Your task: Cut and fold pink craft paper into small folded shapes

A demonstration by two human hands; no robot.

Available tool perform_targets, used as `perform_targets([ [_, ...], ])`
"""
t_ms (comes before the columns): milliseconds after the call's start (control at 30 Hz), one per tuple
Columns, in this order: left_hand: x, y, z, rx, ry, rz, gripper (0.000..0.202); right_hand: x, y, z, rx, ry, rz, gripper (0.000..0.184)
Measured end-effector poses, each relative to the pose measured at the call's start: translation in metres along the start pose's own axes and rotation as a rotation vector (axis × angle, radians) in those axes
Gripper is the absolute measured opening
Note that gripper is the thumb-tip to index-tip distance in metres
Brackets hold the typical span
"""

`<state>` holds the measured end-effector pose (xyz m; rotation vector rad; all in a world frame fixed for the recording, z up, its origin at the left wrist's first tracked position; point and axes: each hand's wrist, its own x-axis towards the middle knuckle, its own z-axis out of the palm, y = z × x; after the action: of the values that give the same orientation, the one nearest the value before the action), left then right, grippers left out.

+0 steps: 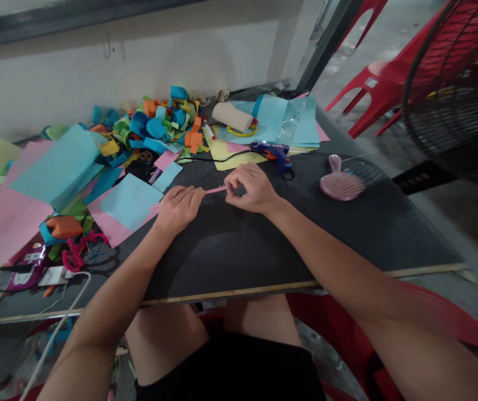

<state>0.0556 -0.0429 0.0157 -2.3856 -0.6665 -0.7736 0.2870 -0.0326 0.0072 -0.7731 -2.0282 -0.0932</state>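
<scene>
A narrow pink paper strip (pixel 215 190) stretches between my two hands, low over the black tabletop. My left hand (pixel 179 207) lies palm down with its fingers together over the strip, and the strip's other end shows past it on the left. The thumb and fingertips of my right hand (pixel 250 188) pinch the right end, the fingers curled into a ring. Left of my left hand lie a light blue sheet (pixel 131 201) and a pink sheet (pixel 115 236). A blue glue gun (pixel 278 156) rests just beyond my right hand.
Folded paper pieces (pixel 155 127) in several colours are heaped against the wall. A cardboard roll (pixel 233 117) lies at the back, a pink hairbrush (pixel 341 185) at right. Pink-handled scissors (pixel 76 253) and a purple device (pixel 32 267) lie at left. A fan (pixel 456 94) stands right.
</scene>
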Motion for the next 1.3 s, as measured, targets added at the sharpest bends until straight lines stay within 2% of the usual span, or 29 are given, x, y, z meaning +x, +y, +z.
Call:
perform_targets([
  [67, -0.001, -0.001, 0.000, -0.004, 0.012, 0.007, 0.017, -0.001, 0.003, -0.002, 0.008, -0.019, 0.038, 0.031],
  [233, -0.005, -0.006, 0.002, -0.165, -0.067, -0.070, 0.023, 0.000, 0.013, -0.010, 0.040, -0.094, 0.108, 0.032],
  [467, -0.017, -0.022, 0.006, -0.205, -0.076, -0.268, 0.023, -0.006, 0.035, -0.024, -0.058, 0.055, 0.227, 0.028],
  [567, -0.016, -0.022, 0.006, -0.208, -0.083, -0.263, 0.024, -0.004, 0.025, -0.020, -0.043, 0.046, 0.199, 0.021],
  [667, -0.011, -0.016, 0.003, -0.187, -0.080, -0.205, 0.023, 0.000, 0.006, -0.012, -0.053, 0.029, 0.105, 0.025],
  [767, -0.005, -0.007, -0.002, -0.192, -0.101, -0.142, 0.021, 0.003, -0.008, -0.005, -0.094, -0.065, 0.039, 0.017],
  [833, -0.004, -0.004, -0.003, -0.177, -0.137, -0.095, 0.021, 0.003, -0.010, -0.003, -0.092, -0.163, 0.010, 0.012],
  [900, -0.003, -0.003, -0.004, -0.148, -0.168, -0.074, 0.021, 0.002, -0.005, -0.003, -0.050, -0.272, 0.011, 0.014],
  [1000, -0.004, -0.007, -0.002, -0.165, -0.191, -0.086, 0.022, -0.003, 0.009, -0.005, 0.014, -0.429, 0.090, 0.009],
  [1067, -0.004, -0.009, -0.001, -0.217, -0.215, -0.076, 0.023, -0.007, 0.017, -0.006, 0.025, -0.478, 0.145, 0.011],
  [1167, -0.003, -0.009, -0.001, -0.227, -0.233, -0.085, 0.023, -0.011, 0.026, -0.009, -0.004, -0.441, 0.190, 0.010],
  [1300, -0.009, -0.015, 0.002, -0.203, -0.252, -0.209, 0.027, -0.012, 0.037, -0.016, -0.048, -0.313, 0.234, 0.011],
])
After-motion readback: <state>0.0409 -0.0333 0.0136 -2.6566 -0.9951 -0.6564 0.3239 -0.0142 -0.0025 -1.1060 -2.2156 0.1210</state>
